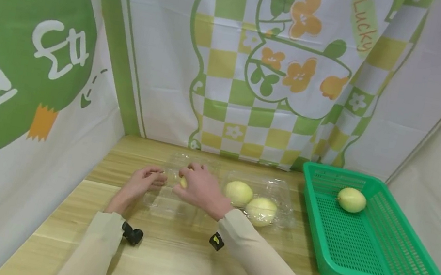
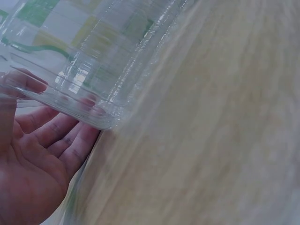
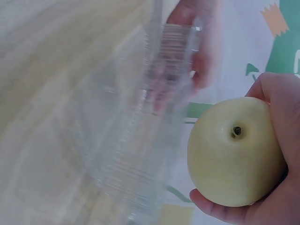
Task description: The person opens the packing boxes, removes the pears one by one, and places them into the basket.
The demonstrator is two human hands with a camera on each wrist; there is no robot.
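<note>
My right hand grips a pale yellow melon, fingers and thumb around its sides. The melon's end with a small dark stem scar shows in the right wrist view. Below it lies a clear plastic box. At that box's left side is my left hand, its fingers lightly bent and touching the clear wall near the rim. Two more melons sit side by side in a clear plastic compartment to the right, partly behind my right forearm.
A green plastic basket stands at the right of the wooden table, with one melon inside near its back. Patterned cloth hangs behind the table and along both sides.
</note>
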